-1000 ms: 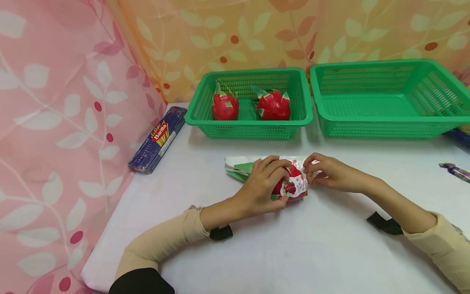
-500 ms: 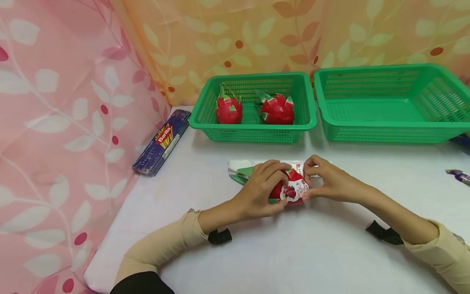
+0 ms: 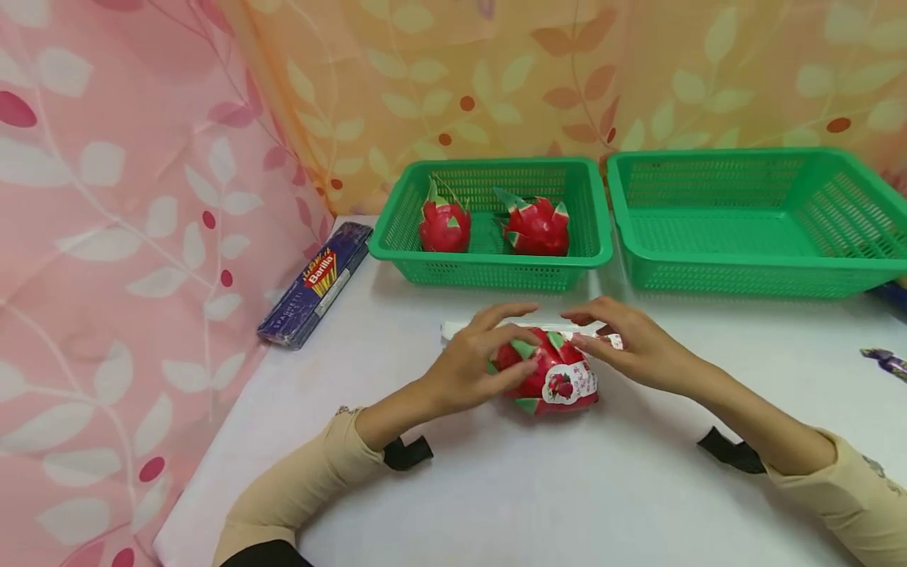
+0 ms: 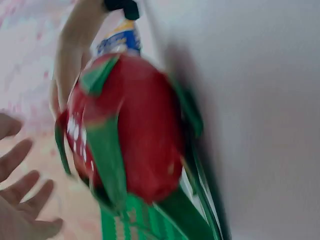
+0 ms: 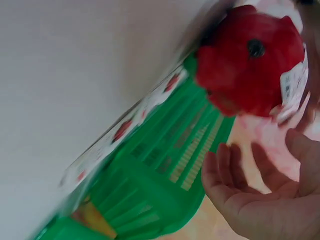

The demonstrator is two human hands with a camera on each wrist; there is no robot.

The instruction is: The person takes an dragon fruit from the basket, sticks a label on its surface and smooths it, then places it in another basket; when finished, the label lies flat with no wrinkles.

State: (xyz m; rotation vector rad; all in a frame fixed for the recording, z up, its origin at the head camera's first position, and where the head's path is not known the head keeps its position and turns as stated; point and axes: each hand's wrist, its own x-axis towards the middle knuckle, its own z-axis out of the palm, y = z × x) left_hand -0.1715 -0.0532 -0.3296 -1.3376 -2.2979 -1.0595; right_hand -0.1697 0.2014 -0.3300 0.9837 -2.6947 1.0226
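A red dragon fruit point(image 3: 542, 361) with green-tipped scales lies on its side on the white table. On its right front sits a white sticker point(image 3: 569, 384) with a printed fruit picture. My left hand point(image 3: 464, 366) hovers over the fruit's left end, fingers spread and bent, holding nothing; in the left wrist view that hand point(image 4: 25, 200) shows apart from the fruit. My right hand point(image 3: 638, 346) is raised at the fruit's right, its fingers relaxed, nothing in them. Behind the fruit lies a flat white printed strip point(image 5: 122, 131), partly hidden in the head view by the fruit and hands.
Two dragon fruits point(image 3: 445, 227) sit in the left green basket point(image 3: 489, 276) at the back. Another green basket point(image 3: 751, 279) stands to its right. A blue spaghetti pack point(image 3: 315, 283) lies at left, a purple-wrapped candy point(image 3: 886, 362) at right. Black straps point(image 3: 407, 454) hang by both wrists.
The left hand has let go of the dragon fruit and lifted to the left. The right hand has come away from the sticker's edge, its fingers opening. The sticker stays on the fruit.
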